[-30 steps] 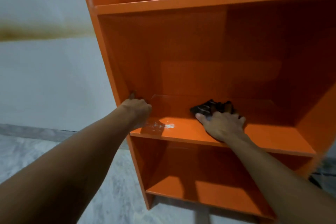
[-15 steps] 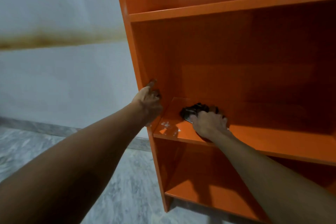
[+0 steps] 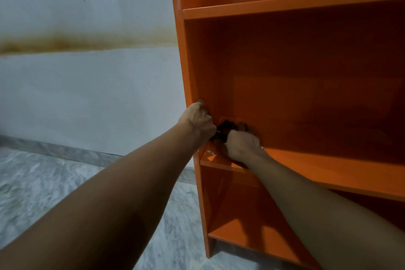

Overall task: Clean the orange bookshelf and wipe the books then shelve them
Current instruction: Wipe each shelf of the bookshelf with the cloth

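Observation:
The orange bookshelf [image 3: 285, 9] fills the right half of the view, its shelves bare. My right hand [image 3: 242, 146] presses a dark cloth [image 3: 228, 126] onto the middle shelf board [image 3: 328, 171], in the far left corner by the side panel. My left hand [image 3: 198, 120] grips the front edge of the left side panel [image 3: 186, 61] just above that shelf, almost touching the cloth. Small wet or white spots [image 3: 209, 153] lie on the shelf's front left corner. No books are in view.
A pale wall [image 3: 87, 94] with a brown stain band [image 3: 65, 41] stands left of the bookshelf. Below it runs a grey skirting strip and a marbled grey floor [image 3: 54, 182]. A lower shelf [image 3: 252, 241] is visible beneath.
My right hand has slid the cloth left along the shelf into the corner beside my left hand. The view has swung left, so the bookshelf sits further right.

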